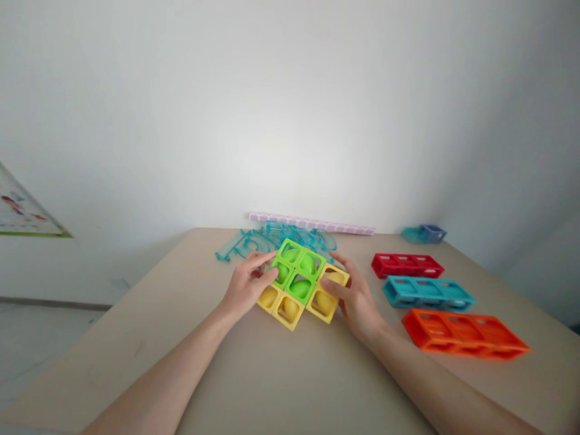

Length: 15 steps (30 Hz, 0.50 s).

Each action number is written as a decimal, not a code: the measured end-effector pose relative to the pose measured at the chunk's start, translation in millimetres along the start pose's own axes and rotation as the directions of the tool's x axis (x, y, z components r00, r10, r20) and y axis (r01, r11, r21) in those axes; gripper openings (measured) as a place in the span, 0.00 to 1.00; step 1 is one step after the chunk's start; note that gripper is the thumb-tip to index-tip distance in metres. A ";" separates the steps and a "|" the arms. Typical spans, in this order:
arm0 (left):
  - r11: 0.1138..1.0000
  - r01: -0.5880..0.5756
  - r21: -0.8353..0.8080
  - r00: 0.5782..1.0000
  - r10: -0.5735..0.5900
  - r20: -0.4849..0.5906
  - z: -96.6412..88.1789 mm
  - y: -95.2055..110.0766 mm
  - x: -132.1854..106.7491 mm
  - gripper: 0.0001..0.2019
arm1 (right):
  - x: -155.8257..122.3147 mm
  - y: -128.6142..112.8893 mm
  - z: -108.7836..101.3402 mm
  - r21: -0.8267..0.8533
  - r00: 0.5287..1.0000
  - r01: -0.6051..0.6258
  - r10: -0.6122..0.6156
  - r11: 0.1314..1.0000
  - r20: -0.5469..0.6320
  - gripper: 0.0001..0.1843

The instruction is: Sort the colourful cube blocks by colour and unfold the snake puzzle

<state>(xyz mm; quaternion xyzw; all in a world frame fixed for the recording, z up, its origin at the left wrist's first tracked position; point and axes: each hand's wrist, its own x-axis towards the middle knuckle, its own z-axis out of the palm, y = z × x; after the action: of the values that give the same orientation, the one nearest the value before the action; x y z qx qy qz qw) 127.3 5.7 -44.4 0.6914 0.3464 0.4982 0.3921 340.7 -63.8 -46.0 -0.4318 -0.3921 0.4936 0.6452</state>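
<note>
A square green block (296,269) of hollow cells lies on the beige table (281,374), with yellow cell pieces (281,305) along its near and right sides. My left hand (247,284) grips the green block's left edge, fingers curled over it. Fingers of my right hand (356,293) pinch the yellow piece (327,296) on the right side. Both forearms reach in from the bottom of the view.
Right of my hands lie a red frame (406,264), a teal frame (428,293) and an orange frame (464,332). Clear blue track pieces (254,241) and a long lilac strip (312,223) sit behind the blocks. Small blue pieces (423,234) rest at the far right corner.
</note>
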 end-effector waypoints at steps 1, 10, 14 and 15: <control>0.999 -0.025 -0.024 1.000 0.025 0.000 -0.6 2.2 0.4 0.16 | 0.0 -2.5 -1.4 0.010 0.998 0.056 -0.057 0.998 0.009 0.43; 0.906 0.188 -0.379 0.967 -0.105 0.231 6.8 9.8 -6.3 0.19 | -4.2 -6.7 -5.5 -0.083 0.953 0.247 -0.226 0.965 0.203 0.38; 0.912 0.208 -0.355 0.971 -0.150 0.185 8.1 11.8 -7.9 0.21 | -3.0 -1.4 -2.8 -0.167 0.957 0.213 -0.171 0.963 0.233 0.33; 0.915 0.204 -0.347 0.973 -0.152 0.171 7.8 11.8 -7.9 0.21 | -2.7 -0.5 -1.9 -0.175 0.958 0.199 -0.154 0.964 0.241 0.33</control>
<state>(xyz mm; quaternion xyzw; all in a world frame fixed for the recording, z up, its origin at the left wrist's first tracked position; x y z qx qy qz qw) 133.8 -8.0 -38.8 0.6062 0.2814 0.4657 0.5801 342.1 -66.8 -46.4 -0.3980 -0.5469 0.4383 0.5919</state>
